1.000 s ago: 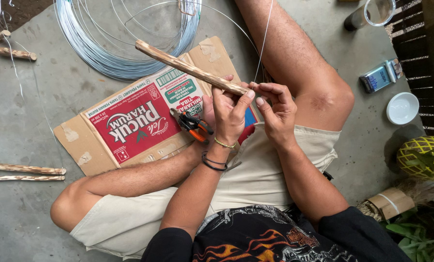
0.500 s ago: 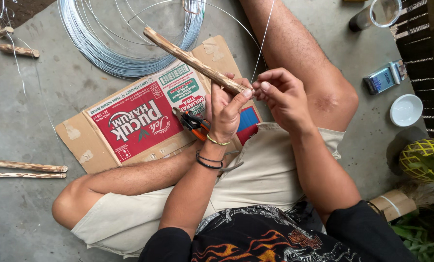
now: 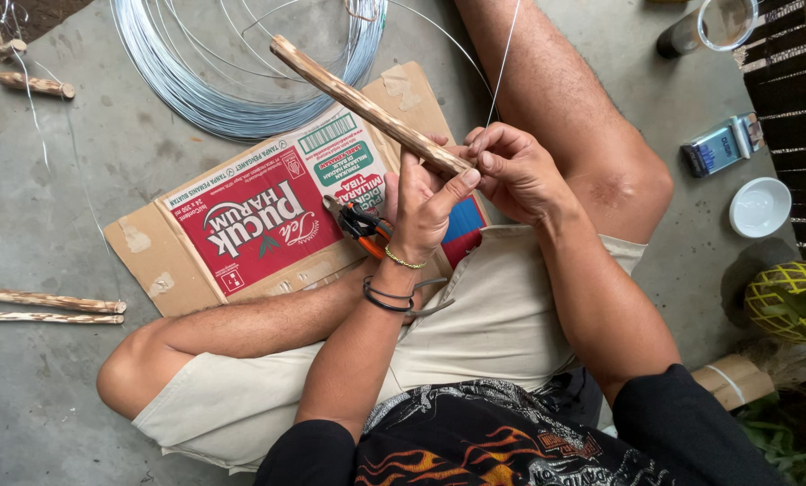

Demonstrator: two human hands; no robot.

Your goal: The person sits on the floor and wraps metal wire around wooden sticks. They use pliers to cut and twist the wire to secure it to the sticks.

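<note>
**Stick and wire over my lap**

My left hand (image 3: 425, 202) is gripping the wooden stick (image 3: 367, 106), angled above the flattened cardboard box (image 3: 241, 225). My right hand (image 3: 515, 171) is pinching thin wire (image 3: 504, 63) at the stick's near end. Orange-handled pliers (image 3: 362, 223) are lying beneath.

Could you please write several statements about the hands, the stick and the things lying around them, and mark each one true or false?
1. The left hand grips the near end of the wooden stick. True.
2. The right hand rests flat on the floor. False: it is raised at the stick's end, fingers pinching a thin wire.
3. A coil of silver wire lies on the concrete beyond the flattened cardboard box. True.
4. The orange-handled pliers are in the right hand. False: they lie on the cardboard, beneath the left hand.
5. The small white bowl sits on the cardboard. False: it sits on the concrete to the right.
</note>
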